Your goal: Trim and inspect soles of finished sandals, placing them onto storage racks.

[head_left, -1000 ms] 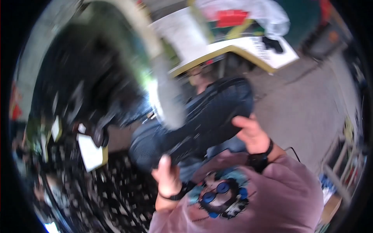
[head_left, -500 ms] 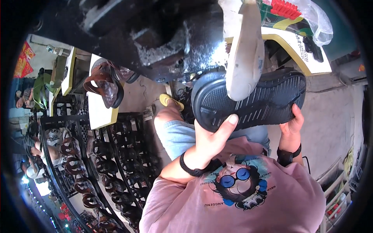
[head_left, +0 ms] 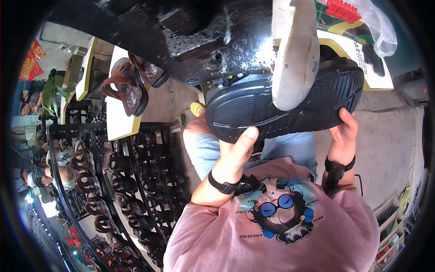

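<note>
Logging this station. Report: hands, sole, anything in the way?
Left hand and right hand holding black sole along its near edge. Pale machine part overlapping it in view. Contact unclear.

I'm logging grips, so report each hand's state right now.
Left hand: closed, holding a black shoe with a ridged sole, thumb on its near edge.
Right hand: closed, holding the same shoe near its right end.

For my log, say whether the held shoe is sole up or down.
Sole up: the black shoe shows its ridged tread in the head view.

black sole (head_left: 242, 111): partly hidden | machine (head_left: 199, 38): cut off at top
</note>
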Motion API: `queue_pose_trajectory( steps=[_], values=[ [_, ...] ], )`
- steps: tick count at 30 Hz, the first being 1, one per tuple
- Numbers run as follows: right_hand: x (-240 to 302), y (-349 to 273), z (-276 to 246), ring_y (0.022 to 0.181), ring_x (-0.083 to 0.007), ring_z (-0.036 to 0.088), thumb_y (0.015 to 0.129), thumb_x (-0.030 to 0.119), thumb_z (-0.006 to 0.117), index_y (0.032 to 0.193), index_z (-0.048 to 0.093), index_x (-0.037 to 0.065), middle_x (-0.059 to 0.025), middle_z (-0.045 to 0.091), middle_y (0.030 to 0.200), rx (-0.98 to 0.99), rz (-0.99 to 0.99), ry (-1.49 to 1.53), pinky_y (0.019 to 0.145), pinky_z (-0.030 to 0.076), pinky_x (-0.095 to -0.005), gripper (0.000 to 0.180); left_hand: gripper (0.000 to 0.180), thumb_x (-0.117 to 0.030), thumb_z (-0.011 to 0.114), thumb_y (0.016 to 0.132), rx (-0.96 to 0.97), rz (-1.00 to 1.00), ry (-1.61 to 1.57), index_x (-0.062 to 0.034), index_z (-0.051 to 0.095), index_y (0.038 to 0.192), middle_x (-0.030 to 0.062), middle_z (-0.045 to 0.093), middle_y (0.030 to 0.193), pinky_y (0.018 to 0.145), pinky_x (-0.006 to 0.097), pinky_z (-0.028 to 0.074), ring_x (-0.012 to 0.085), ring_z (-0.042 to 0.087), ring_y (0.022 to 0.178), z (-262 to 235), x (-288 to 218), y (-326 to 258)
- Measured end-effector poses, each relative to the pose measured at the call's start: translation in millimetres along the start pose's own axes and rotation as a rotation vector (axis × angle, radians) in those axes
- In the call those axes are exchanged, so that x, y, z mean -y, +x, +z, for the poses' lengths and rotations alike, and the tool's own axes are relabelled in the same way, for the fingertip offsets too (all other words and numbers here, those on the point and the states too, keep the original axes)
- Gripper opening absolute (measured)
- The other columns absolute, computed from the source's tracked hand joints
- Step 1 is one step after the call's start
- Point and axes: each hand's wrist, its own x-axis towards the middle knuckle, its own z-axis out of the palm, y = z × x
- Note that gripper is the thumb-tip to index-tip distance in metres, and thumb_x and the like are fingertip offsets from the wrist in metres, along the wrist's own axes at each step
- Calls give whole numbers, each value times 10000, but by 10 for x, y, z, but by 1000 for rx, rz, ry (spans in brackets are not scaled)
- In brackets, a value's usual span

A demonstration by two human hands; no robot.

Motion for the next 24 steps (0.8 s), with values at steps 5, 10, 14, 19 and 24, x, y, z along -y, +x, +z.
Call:
queue_pose_trajectory(
  steps=[5,10,14,19,24],
  values=[
    [-140,119,97,1182,-312,504,773,24,651,1282,436,-56,-178,520,1273,65,62,-20,1036,378,-444,559,577,-128,666,769,-14,17,-30,12,439,1281,170,542,1235,988,461,427,317,536,1142,-213,-65,-5],
    [-332,98,239,1174,-287,510,752,9,653,1287,444,-36,-141,532,1270,45,109,-29,1036,369,-426,576,596,-136,664,719,-114,56,-39,10,461,1260,169,567,1194,961,462,447,327,564,1092,-420,-130,-11],
    [-547,54,365,1198,-292,487,748,32,649,1305,428,-22,-135,521,1283,43,137,-36,1038,361,-438,602,658,-29,731,646,-161,101,-131,-5,472,1250,154,577,1157,902,425,487,305,588,1028,-668,-261,28],
    [-881,-6,672,1203,-293,478,760,56,637,1300,438,6,-128,514,1283,89,198,55,1036,353,-457,578,603,-108,667,646,-96,175,-147,3,515,1219,163,594,1144,908,455,477,329,589,1024,-822,-538,128],
    [-1060,-47,939,1188,-289,494,770,42,619,1278,456,11,-125,532,1261,87,275,119,1025,368,-462,534,717,-372,686,721,-161,188,-20,-4,460,1293,173,519,1271,969,500,426,335,530,1127,-1011,-760,166]
  ],
)
